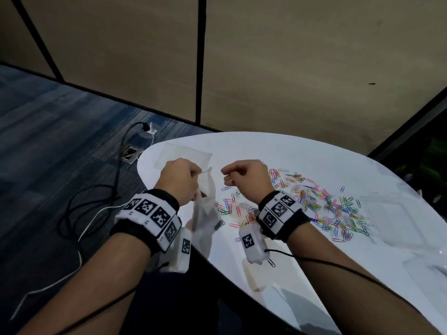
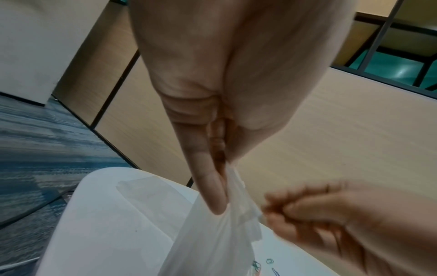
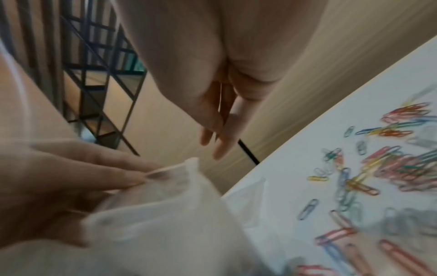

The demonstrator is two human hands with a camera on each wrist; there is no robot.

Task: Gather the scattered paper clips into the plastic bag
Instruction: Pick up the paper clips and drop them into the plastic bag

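My left hand (image 1: 180,182) pinches the top edge of a thin white plastic bag (image 1: 205,209), which hangs down to the table's left edge. The left wrist view shows thumb and finger (image 2: 212,186) clamped on the bag (image 2: 212,242). My right hand (image 1: 244,177) hovers just right of the bag's mouth, fingers curled into a pinch on what looks like a thin paper clip. It does not touch the bag's rim (image 3: 189,164). Many coloured paper clips (image 1: 321,204) lie scattered on the white table (image 1: 266,151), right of my hands and under the right one.
Another flat clear bag (image 1: 183,155) lies on the table beyond my left hand. Clear plastic pieces (image 1: 391,221) lie at the right. The rounded table edge runs close under the held bag. Cables (image 1: 96,201) trail over the blue carpet on the left.
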